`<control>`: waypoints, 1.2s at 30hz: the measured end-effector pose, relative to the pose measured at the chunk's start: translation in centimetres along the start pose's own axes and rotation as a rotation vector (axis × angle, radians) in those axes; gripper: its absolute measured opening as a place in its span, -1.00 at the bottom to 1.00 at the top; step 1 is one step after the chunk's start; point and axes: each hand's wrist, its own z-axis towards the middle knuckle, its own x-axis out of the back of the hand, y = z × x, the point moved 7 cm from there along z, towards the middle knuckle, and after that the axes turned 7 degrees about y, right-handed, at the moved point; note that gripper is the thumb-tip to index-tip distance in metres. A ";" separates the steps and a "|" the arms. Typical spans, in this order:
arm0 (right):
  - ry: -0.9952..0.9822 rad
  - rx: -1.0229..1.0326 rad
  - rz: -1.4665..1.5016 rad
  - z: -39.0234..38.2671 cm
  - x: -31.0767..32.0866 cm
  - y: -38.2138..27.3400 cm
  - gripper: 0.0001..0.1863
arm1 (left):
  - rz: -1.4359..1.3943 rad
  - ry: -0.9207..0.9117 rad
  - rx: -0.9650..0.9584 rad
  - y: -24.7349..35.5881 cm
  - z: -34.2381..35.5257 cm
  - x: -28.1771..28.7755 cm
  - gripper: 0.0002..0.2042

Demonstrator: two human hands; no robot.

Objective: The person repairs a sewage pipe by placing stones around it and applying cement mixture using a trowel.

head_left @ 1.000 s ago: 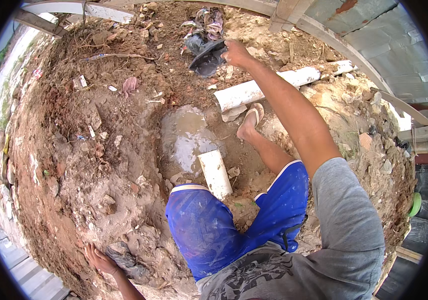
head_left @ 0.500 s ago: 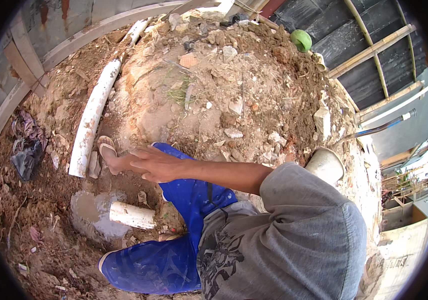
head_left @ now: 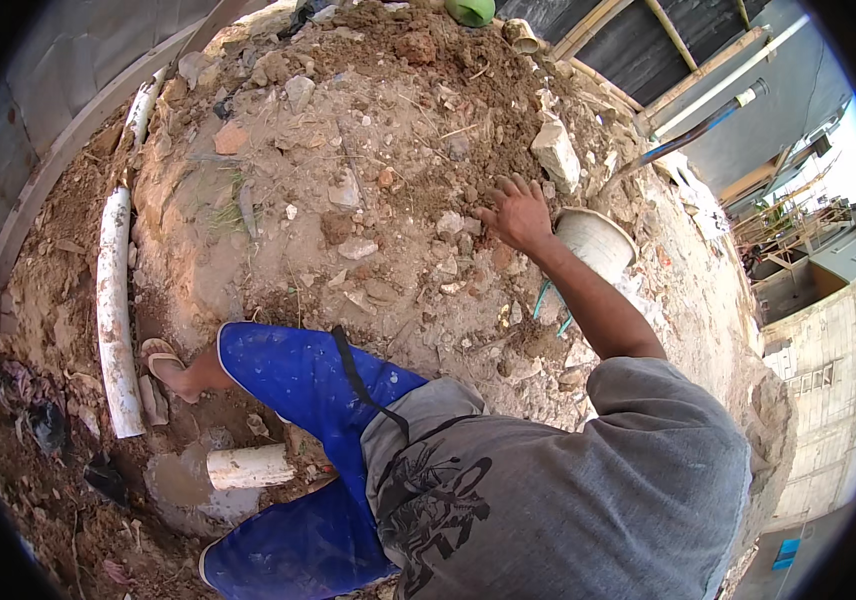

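My right hand (head_left: 520, 215) reaches out over the rubble, palm down with its fingers spread and nothing in them. Whether the fingertips touch the soil I cannot tell. Close beside its wrist lies a dirty off-white bucket (head_left: 598, 243), with thin teal strips (head_left: 553, 308) near it. A pale block of stone (head_left: 555, 155) is just past the fingers. My left hand is out of view. Beyond my bent legs in blue trousers (head_left: 313, 375), a long, mud-stained white pipe (head_left: 118, 310) lies on the ground. A short piece of white pipe (head_left: 248, 467) lies at a muddy puddle (head_left: 183, 480).
A long pole (head_left: 688, 135) with a blue part slants up behind the bucket. A green rounded object (head_left: 471, 11) sits at the top edge. Metal sheeting with a wooden rail (head_left: 73, 135) borders the left. Black plastic (head_left: 106, 478) lies on loose soil at lower left.
My right hand has swung from beside my foot and lower leg over to the rubble by the bucket. The view has shifted, bringing the bucket and pole further in.
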 end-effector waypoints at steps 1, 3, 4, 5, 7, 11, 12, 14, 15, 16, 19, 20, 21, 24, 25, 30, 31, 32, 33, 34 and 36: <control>-0.051 -0.153 -0.062 0.5 0.1 3.6 -0.35 | -0.041 -0.036 0.020 0.1 0.2 -0.8 -0.37; -0.276 -0.380 -0.281 0.0 -2.0 12.7 -0.26 | -0.113 -0.107 0.070 0.1 0.4 -2.4 -0.38; -0.369 -0.456 -0.322 -0.7 -2.4 15.4 -0.25 | -0.138 -0.130 0.094 0.1 0.7 -2.8 -0.38; -0.506 -0.474 -0.258 -2.0 -4.3 19.3 -0.29 | -0.178 -0.159 0.125 -0.1 0.6 -3.5 -0.38; -0.739 -0.497 -0.117 -4.5 -6.6 23.8 -0.35 | -0.232 -0.199 0.183 -0.6 0.7 -4.5 -0.39; -0.740 -0.200 -0.114 -2.1 -8.2 21.3 -0.45 | -0.296 -0.220 0.277 -2.0 1.1 -5.2 -0.41; -0.768 -0.184 -0.090 -1.8 -7.9 20.0 -0.47 | -0.308 -0.223 0.294 -2.2 1.3 -5.3 -0.41; -0.927 -0.267 0.083 -2.0 -6.1 15.3 -0.47 | -0.318 -0.224 0.319 -2.6 1.7 -5.2 -0.42; -0.917 -0.383 0.363 -2.7 -5.6 14.0 -0.50 | -0.333 -0.234 0.339 -2.8 1.8 -5.4 -0.42; -0.889 -0.493 0.642 -3.4 -5.1 12.8 -0.53 | -0.344 -0.239 0.358 -3.1 1.8 -5.7 -0.42; -1.042 -0.653 1.033 -5.2 -3.0 9.4 -0.60 | -0.377 -0.243 0.400 -3.7 2.2 -6.0 -0.43; -1.039 -0.660 1.035 -5.6 -3.1 10.2 -0.60 | -0.387 -0.245 0.417 -3.9 2.1 -6.1 -0.43; -0.938 -0.506 0.882 -5.3 -3.2 11.5 -0.60 | -0.400 -0.252 0.432 -4.0 1.9 -6.3 -0.44; -0.763 -0.110 0.413 -4.7 -3.6 14.2 -0.44 | -0.430 -0.247 0.469 -4.7 1.8 -6.6 -0.44; -0.522 -0.100 0.206 -3.9 -2.3 15.0 -0.34 | -0.436 -0.242 0.479 -4.9 2.0 -6.4 -0.45; -0.143 0.125 -0.084 -2.4 -5.1 17.5 -0.20 | -0.500 -0.182 0.573 -8.2 2.5 -4.8 -0.46; -0.335 -0.002 0.252 -2.6 -5.0 17.3 -0.21 | -0.532 -0.163 0.599 -9.4 2.4 -4.1 -0.46; -0.457 0.032 0.250 -3.2 -9.2 22.0 -0.24 | -0.572 -0.157 0.634 -10.8 2.1 -4.2 -0.46; -0.557 0.007 0.389 -2.1 -10.2 24.4 -0.31 | -0.639 -0.103 0.638 -11.2 2.1 -1.6 -0.47; -0.560 -0.030 0.321 -2.6 -10.4 25.7 -0.40 | -0.668 -0.064 0.655 -11.7 1.3 -0.1 -0.47; -0.842 -0.634 0.576 -6.9 -14.1 30.0 -0.46 | -0.684 0.003 0.713 -13.2 -0.6 1.9 -0.47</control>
